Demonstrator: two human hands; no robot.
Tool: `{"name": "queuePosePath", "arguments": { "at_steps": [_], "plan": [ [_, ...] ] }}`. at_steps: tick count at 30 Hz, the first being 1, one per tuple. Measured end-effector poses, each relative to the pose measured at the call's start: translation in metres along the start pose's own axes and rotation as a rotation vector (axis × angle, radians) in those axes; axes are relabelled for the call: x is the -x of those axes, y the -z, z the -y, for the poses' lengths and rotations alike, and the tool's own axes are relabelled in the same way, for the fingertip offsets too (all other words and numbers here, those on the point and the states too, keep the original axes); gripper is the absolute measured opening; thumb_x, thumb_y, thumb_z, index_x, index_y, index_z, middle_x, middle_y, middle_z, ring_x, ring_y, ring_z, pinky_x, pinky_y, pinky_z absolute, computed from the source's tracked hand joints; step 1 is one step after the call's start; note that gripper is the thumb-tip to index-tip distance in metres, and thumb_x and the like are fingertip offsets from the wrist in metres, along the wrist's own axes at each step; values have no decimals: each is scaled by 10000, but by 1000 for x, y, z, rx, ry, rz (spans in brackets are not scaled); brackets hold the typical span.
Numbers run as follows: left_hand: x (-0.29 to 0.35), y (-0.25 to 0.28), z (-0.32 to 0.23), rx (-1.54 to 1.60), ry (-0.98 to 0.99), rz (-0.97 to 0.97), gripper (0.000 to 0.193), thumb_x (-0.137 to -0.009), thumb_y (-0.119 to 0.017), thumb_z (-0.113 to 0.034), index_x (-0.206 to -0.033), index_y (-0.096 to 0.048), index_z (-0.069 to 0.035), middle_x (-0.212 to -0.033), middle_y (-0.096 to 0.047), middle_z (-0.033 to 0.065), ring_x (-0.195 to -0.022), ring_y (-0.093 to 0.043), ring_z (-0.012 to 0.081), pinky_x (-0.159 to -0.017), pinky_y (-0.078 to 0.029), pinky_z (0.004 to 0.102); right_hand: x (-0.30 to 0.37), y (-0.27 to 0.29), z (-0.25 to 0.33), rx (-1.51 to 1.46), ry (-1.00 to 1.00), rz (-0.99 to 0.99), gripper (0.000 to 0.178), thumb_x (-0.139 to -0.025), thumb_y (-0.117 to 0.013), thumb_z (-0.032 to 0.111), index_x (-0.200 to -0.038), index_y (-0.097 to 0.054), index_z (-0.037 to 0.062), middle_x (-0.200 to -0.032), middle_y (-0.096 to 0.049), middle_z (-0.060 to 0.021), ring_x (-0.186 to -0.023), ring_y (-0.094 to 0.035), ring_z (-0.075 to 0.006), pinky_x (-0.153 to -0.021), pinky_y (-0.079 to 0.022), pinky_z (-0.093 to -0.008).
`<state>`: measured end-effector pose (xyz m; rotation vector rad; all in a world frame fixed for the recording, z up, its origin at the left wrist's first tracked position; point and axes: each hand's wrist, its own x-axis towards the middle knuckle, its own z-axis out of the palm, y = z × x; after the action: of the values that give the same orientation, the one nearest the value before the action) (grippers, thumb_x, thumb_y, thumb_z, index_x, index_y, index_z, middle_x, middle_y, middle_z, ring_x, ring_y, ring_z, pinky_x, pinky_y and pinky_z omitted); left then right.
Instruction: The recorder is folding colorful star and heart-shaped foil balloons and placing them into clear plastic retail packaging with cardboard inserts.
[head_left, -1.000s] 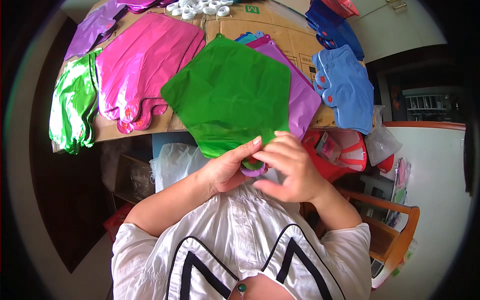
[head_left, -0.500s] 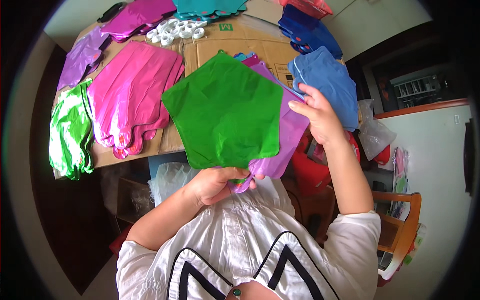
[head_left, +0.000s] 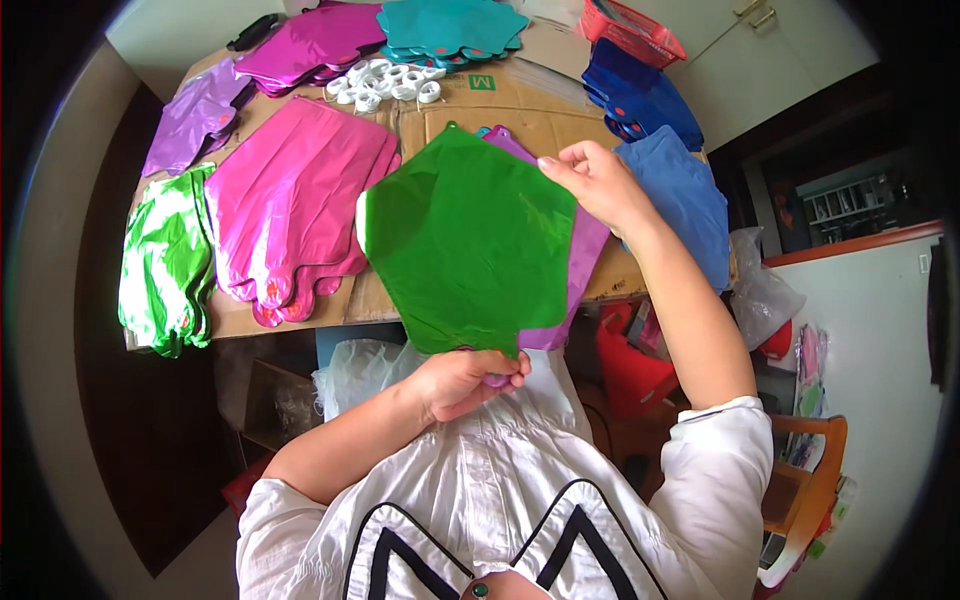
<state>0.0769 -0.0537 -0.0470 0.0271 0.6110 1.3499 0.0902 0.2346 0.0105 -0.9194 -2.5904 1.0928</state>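
Observation:
In front of me is a small stack of flat foil balloons, with a green foil balloon (head_left: 465,240) on top and a lilac foil balloon (head_left: 588,250) showing past its right edge. My left hand (head_left: 470,383) is closed around the tails at the bottom of the stack. At the upper right corner of the green balloon, my right hand (head_left: 590,185) pinches the edge between thumb and fingers. More balloon corners peep out behind the top; how many is hidden.
Flat balloon piles lie on the cardboard-covered table (head_left: 375,290): shiny green (head_left: 165,255), pink (head_left: 300,200), lilac (head_left: 195,115), magenta (head_left: 310,45), teal (head_left: 450,30), dark blue (head_left: 640,90) and light blue (head_left: 680,200). White ribbon rolls (head_left: 385,85) sit at the back, near a red basket (head_left: 630,35). A wooden chair (head_left: 815,470) stands right.
My right hand has moved up and left from the stack's right side to the green balloon's corner. The green balloon now covers more of the lilac one. The view has shifted slightly.

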Motion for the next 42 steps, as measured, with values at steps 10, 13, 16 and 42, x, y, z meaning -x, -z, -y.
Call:
{"name": "queuePosePath", "arguments": {
  "at_steps": [10, 13, 16, 42],
  "plan": [
    [-16, -8, 7, -19, 92, 51, 111, -957, -612, -170, -987, -632, -65, -891, -632, 11, -833, -595, 98, -765, -467, 230, -45, -27, 56, 496, 181, 156, 512, -766, -770, 331, -1080, -607, -39, -993, -673, -206, -950, -653, -319, -822, -505, -410],
    [-13, -7, 2, 25, 187, 61, 111, -969, -591, -148, -1016, -620, -52, -916, -630, 21, -845, -598, 115, -795, -480, 252, -49, -27, 43, 327, 148, 182, 462, -754, -777, 279, -1053, -617, -34, -970, -673, -191, -908, -657, -291, -791, -506, -405],
    [-17, -3, 2, 53, 197, 96, 100, -972, -579, -127, -1025, -610, -48, -926, -629, 22, -852, -600, 122, -809, -484, 259, -53, -34, 44, 208, 116, 112, 520, -759, -775, 357, -1064, -617, -34, -962, -670, -186, -891, -654, -282, -787, -506, -391],
    [-24, -12, 0, -26, 79, 154, 207, -1019, -516, -241, -1025, -607, -55, -993, -626, 42, -929, -600, 137, -885, -477, 296, -81, -54, 85, 399, -139, 87, 571, -771, -676, 415, -1137, -650, -22, -1199, -647, -215, -1120, -631, -329, -951, -510, -386]
  ]
}}
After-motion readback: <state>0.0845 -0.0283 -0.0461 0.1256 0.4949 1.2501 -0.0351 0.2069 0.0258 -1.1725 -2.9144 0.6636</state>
